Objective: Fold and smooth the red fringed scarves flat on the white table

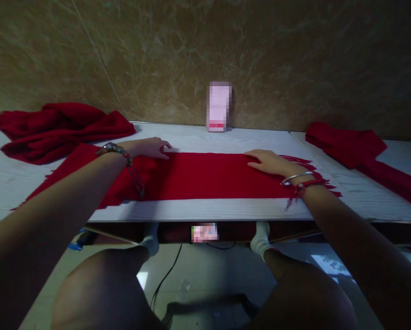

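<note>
A red fringed scarf (205, 176) lies stretched flat along the white tabletop, its right end showing loose tassels. Toward its left end the cloth spreads wider and looks folded over or overlapped. My left hand (153, 147) is at the scarf's upper edge left of the middle, fingers apart and bent a little. On the right part of the scarf my right hand (265, 161) rests with its fingers stretched out near the upper edge. Neither hand grips the cloth. My left forearm covers part of the scarf's left end.
A bunched red cloth (68, 126) lies at the back left, and another red cloth (350, 144) at the right. A blurred pink phone-like object (219, 107) leans on the marbled wall (171, 55). The white table (205, 211) ends just above my knees; a cable (167, 275) hangs below.
</note>
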### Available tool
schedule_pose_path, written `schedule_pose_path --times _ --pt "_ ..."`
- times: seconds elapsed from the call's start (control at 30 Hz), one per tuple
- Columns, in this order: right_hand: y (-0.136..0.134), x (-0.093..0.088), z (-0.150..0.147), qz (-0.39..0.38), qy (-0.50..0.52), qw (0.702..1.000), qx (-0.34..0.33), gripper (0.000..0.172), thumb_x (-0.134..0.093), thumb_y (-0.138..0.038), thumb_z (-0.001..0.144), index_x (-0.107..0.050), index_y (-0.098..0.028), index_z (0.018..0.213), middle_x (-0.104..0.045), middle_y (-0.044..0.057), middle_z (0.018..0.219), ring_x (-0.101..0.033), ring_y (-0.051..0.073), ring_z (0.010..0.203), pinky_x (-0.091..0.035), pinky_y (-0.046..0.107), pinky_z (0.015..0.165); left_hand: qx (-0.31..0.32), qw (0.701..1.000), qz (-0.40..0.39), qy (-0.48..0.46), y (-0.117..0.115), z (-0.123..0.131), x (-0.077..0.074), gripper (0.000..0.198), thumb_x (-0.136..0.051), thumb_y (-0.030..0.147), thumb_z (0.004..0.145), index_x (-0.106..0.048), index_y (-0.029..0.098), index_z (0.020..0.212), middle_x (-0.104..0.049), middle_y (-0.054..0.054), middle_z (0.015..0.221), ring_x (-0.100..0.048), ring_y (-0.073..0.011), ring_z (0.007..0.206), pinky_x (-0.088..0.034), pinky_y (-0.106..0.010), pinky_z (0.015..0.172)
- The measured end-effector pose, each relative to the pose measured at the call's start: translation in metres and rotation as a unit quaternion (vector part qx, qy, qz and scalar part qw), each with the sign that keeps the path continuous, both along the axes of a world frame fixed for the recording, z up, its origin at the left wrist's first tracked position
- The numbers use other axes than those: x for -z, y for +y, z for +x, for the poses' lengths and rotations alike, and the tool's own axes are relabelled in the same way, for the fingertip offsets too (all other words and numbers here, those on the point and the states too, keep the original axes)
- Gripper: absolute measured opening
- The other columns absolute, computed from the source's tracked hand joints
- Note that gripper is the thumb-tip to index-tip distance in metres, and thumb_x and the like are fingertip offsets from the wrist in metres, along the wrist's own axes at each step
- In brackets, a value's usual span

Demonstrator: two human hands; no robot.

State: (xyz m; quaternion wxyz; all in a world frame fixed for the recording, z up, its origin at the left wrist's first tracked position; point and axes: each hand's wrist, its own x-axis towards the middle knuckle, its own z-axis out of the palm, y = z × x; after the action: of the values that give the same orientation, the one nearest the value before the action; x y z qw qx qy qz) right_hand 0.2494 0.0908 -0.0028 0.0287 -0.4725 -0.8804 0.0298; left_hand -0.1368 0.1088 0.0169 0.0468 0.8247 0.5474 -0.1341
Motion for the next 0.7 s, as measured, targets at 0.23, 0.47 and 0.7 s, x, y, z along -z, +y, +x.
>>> schedule_pose_path --times 0.23,0.47,0.7 --pt "0.029 -0.011 -0.012 -0.041 -0.057 0.998 0.002 0.043 -0.057 -0.024 0.078 -0.062 -0.014 0.119 -0.063 0.015 0.121 -0.058 0.029 0.11 -0.043 0.042 0.096 -0.014 1.0 -0.018 0.008 0.015 -0.017 0.0 0.045 -0.053 0.052 0.07 -0.068 0.016 0.093 -0.067 -0.007 0.088 -0.058 -0.0217 0.083 -0.041 -0.027 0.075" --pt "0.043 -0.013 0.0 -0.069 -0.063 0.995 0.04 0.033 -0.062 -0.023 0.074 -0.067 -0.02 0.106 -0.069 0.007 0.104 -0.062 0.023 0.092 -0.047 0.035 0.082 0.012 1.0 -0.01 -0.014 0.01 -0.022 -0.006 0.038 -0.051 0.043 0.072 -0.066 0.017 0.096 -0.067 -0.005 0.079 -0.058 -0.0208 0.081 -0.042 -0.027 0.074" --pt "0.047 -0.013 0.002 -0.09 -0.028 0.994 0.054 0.034 -0.066 -0.026 0.071 -0.065 -0.021 0.105 -0.066 0.007 0.107 -0.06 0.022 0.094 -0.047 0.033 0.08 0.025 0.999 0.012 -0.023 0.004 -0.028 -0.015 0.034 -0.049 0.041 0.077 -0.067 0.019 0.095 -0.067 -0.004 0.079 -0.058 -0.0209 0.082 -0.042 -0.027 0.076"
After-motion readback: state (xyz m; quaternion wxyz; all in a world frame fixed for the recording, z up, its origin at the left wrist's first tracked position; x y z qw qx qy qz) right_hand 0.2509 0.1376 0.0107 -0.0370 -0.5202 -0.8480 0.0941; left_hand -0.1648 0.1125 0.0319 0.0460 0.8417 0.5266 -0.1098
